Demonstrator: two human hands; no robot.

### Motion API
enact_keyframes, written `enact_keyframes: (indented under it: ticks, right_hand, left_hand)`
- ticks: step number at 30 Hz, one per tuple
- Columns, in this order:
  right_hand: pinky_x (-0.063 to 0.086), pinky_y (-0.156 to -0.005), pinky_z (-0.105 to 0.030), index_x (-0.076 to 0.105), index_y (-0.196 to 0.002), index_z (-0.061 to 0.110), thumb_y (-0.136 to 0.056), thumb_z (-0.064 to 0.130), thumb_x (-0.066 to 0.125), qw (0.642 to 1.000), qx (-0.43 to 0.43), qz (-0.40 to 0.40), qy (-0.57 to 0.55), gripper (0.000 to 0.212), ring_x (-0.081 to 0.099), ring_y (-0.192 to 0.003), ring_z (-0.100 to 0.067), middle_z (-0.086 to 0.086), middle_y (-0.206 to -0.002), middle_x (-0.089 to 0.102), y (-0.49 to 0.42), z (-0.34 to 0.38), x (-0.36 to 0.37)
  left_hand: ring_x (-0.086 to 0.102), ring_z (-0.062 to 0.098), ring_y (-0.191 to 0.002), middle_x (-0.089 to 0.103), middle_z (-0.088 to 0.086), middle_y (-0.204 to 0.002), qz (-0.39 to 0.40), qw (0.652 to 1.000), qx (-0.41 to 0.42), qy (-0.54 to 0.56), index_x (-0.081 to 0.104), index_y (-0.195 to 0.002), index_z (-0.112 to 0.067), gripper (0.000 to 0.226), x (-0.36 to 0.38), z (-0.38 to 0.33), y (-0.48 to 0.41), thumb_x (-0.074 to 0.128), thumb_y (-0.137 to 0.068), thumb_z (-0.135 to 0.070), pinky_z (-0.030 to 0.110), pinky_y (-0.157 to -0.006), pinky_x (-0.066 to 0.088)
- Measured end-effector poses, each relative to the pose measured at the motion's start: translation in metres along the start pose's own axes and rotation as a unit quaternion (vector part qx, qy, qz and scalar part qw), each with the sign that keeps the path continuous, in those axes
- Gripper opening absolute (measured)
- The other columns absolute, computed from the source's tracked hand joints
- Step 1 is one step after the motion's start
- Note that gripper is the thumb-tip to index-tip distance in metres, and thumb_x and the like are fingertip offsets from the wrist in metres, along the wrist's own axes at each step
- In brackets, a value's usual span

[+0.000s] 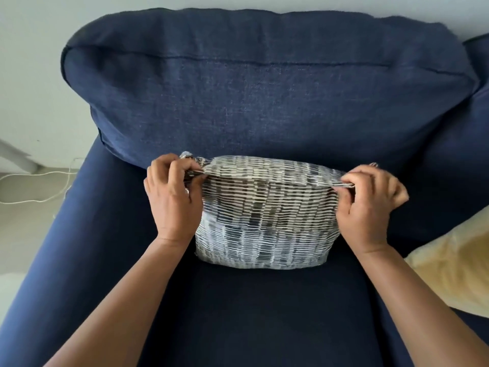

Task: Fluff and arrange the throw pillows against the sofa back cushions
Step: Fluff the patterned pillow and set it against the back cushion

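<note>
A throw pillow (264,215) with a black, grey and white dashed pattern stands upright on the navy seat cushion (251,313), just in front of the big navy back cushion (264,83). My left hand (172,200) pinches the pillow's top left corner, and my right hand (370,202) pinches its top right corner. The top seam is stretched taut between the two hands. The pillow's lower edge rests on the seat.
A yellow pillow (455,271) lies on the seat at the right edge. The sofa's left armrest (66,234) runs along the left. Beyond it, a white cable (39,178) trails on the pale floor. A second back cushion (479,64) shows at the far right.
</note>
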State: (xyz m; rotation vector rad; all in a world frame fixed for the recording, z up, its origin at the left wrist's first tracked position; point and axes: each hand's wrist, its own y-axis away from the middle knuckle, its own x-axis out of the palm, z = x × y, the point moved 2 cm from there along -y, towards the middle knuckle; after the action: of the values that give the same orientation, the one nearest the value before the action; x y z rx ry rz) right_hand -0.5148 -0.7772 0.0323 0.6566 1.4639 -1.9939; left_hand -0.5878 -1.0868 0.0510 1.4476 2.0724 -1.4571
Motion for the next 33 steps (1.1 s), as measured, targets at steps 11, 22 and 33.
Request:
enact_keyframes:
  ticks: [11, 22, 33]
  right_hand:
    - [0.013, -0.117, -0.055, 0.031, -0.154, 0.016, -0.101, 0.032, 0.047, 0.993, -0.112, 0.012, -0.04, 0.058, 0.025, -0.15, -0.027, -0.007, -0.162, 0.027, 0.002, 0.067, 0.013]
    - [0.002, -0.119, -0.059, 0.004, -0.159, 0.024, -0.105, 0.045, 0.016, 0.971, 0.061, 0.181, 0.147, 0.059, -0.001, -0.154, -0.023, -0.007, -0.168, 0.002, 0.005, -0.017, 0.044]
    - [-0.003, -0.121, -0.053, 0.008, -0.159, 0.027, -0.106, 0.043, 0.027, 0.966, -0.11, 0.21, 0.1, 0.059, 0.001, -0.154, -0.024, -0.005, -0.168, 0.005, 0.015, 0.013, 0.059]
  left_hand:
    - [0.011, 0.035, -0.156, 0.02, 0.009, -0.167, 0.094, 0.975, 0.203, -0.015, 0.028, -0.158, -0.015, 0.056, 0.037, -0.045, 0.039, 0.04, -0.107, -0.034, 0.057, -0.123, 0.004]
    - [0.0, 0.04, -0.155, 0.005, 0.018, -0.169, 0.122, 0.982, 0.021, -0.143, 0.006, -0.162, -0.019, 0.065, 0.075, 0.016, -0.01, 0.025, -0.108, -0.049, 0.061, -0.121, -0.006]
    - [-0.006, 0.024, -0.155, 0.004, 0.007, -0.169, 0.198, 0.955, 0.154, -0.159, 0.004, -0.161, -0.017, 0.062, 0.087, 0.002, 0.039, 0.023, -0.107, -0.042, 0.052, -0.124, -0.008]
